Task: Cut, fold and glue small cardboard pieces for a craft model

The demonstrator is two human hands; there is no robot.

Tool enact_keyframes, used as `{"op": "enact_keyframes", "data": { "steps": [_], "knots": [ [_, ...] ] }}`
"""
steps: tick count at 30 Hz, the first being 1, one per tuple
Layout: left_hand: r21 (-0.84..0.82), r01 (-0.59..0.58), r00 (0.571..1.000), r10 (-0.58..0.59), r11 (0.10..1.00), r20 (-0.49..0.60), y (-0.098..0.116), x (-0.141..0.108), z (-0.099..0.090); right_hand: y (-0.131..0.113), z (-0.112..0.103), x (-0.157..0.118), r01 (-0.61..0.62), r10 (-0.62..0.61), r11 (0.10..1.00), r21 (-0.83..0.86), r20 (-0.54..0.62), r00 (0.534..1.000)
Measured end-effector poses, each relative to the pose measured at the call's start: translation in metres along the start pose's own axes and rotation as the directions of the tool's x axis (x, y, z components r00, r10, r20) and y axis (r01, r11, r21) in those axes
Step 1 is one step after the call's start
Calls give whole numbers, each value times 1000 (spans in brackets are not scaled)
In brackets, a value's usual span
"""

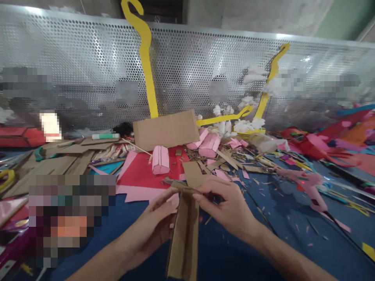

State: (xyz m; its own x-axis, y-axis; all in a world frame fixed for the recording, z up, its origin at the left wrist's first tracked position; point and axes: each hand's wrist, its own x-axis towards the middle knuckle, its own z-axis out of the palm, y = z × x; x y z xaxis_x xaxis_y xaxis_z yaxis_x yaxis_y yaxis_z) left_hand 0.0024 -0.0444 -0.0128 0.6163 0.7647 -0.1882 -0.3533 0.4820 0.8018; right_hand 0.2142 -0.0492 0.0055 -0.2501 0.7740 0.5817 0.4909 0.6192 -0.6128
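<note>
A long folded strip of cardboard (186, 234), bent into an open channel, points toward me between my hands. My left hand (158, 218) is closed around its left side near the far end. At that same end, my right hand (225, 203) pinches the edge of a small cardboard flap with thumb and fingers. Just beyond them lies a flat cardboard piece (193, 173) on the table. Behind it, a pink folded paper box (161, 160) rests on a red sheet (137, 171).
On the right lies a pink glue gun (306, 181) with its cord trailing. A cardboard box (166, 129) and a yellow hooked strip (148, 66) stand against the perforated metal panel (187, 78). Cardboard sheets (55, 168) cover the left; scraps litter the blue table (234, 257).
</note>
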Motion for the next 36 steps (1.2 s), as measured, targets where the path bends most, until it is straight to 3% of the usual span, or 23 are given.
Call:
{"op": "enact_keyframes", "data": {
  "steps": [3, 6, 8, 10, 12, 14, 17, 19, 23, 27, 30, 34, 36],
  "knots": [
    [93, -37, 998, 32, 995, 62, 4, -5, -1, 4, 0, -3, 184, -184, 983, -20, -41, 982],
    [274, -221, 973, 193, 936, 126, 5, -7, -7, 8, 0, -5, 320, -323, 946, -55, -49, 945],
    [409, -356, 934, 314, 840, 168, 4, -7, -13, 7, -1, -6, 345, -346, 938, -39, -31, 938],
    [554, -487, 867, 451, 675, 213, 4, -7, -21, 3, -3, -6, 296, -296, 955, 28, 4, 955],
    [686, -590, 758, 583, 425, 291, 5, -7, -28, -4, -3, -7, 191, -199, 974, 123, 51, 979],
    [754, -623, 670, 640, 209, 376, 6, -8, -33, -11, -1, -9, 60, -84, 970, 237, 94, 992],
    [772, -632, 603, 668, 67, 435, 8, -9, -39, -16, 6, -11, -153, 71, 891, 428, 201, 977],
    [769, -639, 570, 678, 11, 464, 9, -9, -41, -16, 12, -10, -290, 149, 779, 556, 286, 947],
    [759, -649, 516, 703, -52, 490, 7, -8, -44, -10, 18, -7, -466, 267, 531, 708, 382, 885],
    [755, -646, 514, 669, -110, 537, 4, -5, -51, -10, 19, -5, -581, 314, 461, 671, 489, 814],
    [749, -642, 508, 642, -162, 575, 5, -6, -53, -12, 19, -6, -596, 339, 424, 682, 490, 803],
    [756, -653, 538, 684, -31, 493, 10, -8, -50, -12, 21, -8, -589, 353, 403, 700, 475, 806],
    [777, -625, 590, 696, 74, 408, 12, -8, -47, -11, 21, -8, -585, 354, 401, 705, 469, 809]
  ]
}}
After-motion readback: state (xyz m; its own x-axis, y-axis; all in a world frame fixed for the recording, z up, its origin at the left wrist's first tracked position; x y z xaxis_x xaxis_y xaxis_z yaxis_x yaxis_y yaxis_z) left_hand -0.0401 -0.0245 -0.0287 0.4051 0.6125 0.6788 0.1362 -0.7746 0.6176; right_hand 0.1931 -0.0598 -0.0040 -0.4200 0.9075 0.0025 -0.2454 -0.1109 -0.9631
